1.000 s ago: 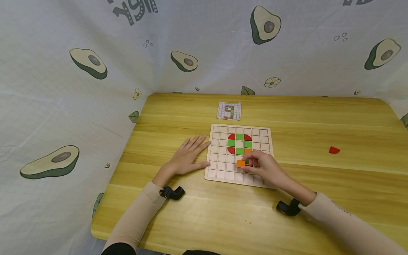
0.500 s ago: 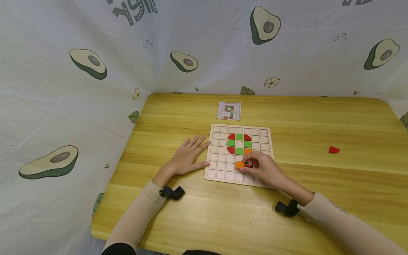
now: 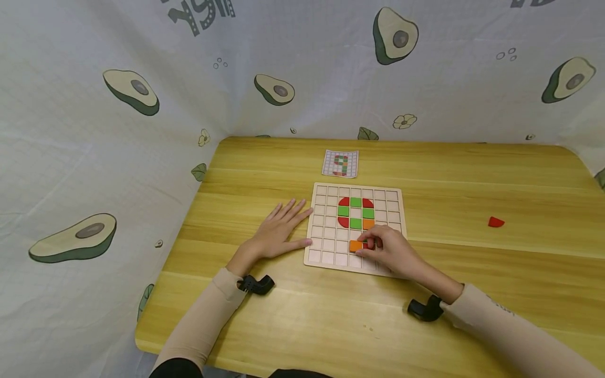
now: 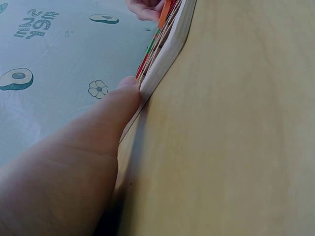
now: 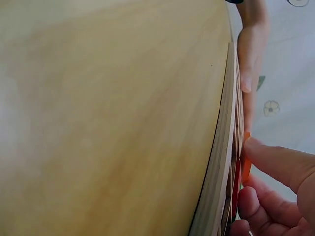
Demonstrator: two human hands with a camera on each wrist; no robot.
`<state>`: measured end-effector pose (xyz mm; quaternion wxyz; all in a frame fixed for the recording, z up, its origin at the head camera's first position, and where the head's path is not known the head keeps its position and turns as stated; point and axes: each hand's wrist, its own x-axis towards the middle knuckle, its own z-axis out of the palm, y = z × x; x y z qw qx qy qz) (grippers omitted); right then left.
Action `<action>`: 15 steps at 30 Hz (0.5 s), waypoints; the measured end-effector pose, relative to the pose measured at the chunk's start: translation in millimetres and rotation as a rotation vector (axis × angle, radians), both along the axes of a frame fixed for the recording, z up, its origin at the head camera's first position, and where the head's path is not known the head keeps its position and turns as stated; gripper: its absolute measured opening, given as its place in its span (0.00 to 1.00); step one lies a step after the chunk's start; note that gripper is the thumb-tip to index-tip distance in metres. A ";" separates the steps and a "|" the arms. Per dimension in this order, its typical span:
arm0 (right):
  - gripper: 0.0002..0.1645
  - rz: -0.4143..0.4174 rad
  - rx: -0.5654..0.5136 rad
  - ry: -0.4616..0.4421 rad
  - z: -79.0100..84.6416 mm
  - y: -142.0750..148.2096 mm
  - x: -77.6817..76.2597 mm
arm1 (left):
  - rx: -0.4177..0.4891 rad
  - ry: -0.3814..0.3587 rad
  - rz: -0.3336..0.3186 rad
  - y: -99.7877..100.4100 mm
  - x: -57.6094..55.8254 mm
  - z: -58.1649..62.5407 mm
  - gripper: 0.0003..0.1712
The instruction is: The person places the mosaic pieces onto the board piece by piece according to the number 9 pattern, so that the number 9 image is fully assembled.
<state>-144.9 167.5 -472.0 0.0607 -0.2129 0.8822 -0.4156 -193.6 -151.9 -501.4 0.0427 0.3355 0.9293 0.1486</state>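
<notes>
A pale wooden grid board (image 3: 328, 245) lies on the table in the head view. Between thumb and fingertips my right hand (image 3: 391, 250) pinches an orange square tile (image 3: 355, 246) over the board's lower middle. The right wrist view shows this tile edge-on, close over the grid, beside a red tile (image 5: 236, 191). My left hand (image 3: 274, 233) lies flat with fingers spread, its thumb and a fingertip at the board's left edge. Red, green and orange tiles form a ring in the grid, including a green tile (image 3: 355, 223). My right hand hides part of the squares below.
A small printed card (image 3: 340, 164) with a coloured grid pattern lies behind the board. One loose red rounded piece (image 3: 496, 222) is off to the right on the wooden table (image 3: 302, 325). Behind rises a white cloth (image 3: 321, 47) printed with avocados.
My right hand has shifted slightly toward the near side with the orange tile, which now sits a little lower over the board. The left hand has stayed in place.
</notes>
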 end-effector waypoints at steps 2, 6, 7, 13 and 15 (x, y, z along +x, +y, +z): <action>0.11 0.000 0.000 -0.001 -0.1 0.4 -0.1 | 0.000 0.000 -0.002 0.2 0.0 0.2 0.48; 0.11 0.000 -0.002 -0.003 0.4 0.9 0.0 | -0.005 0.002 -0.001 0.5 0.1 0.9 0.48; 0.11 0.000 -0.004 -0.004 0.4 1.0 0.0 | -0.005 0.002 -0.001 0.6 0.1 1.0 0.48; 0.12 0.001 -0.002 -0.002 -0.9 1.5 -0.4 | -0.002 0.000 -0.001 0.7 -0.2 0.6 0.48; 0.12 0.002 0.003 0.006 -1.6 1.6 -0.6 | -0.003 0.000 -0.003 0.7 -0.5 -0.2 0.48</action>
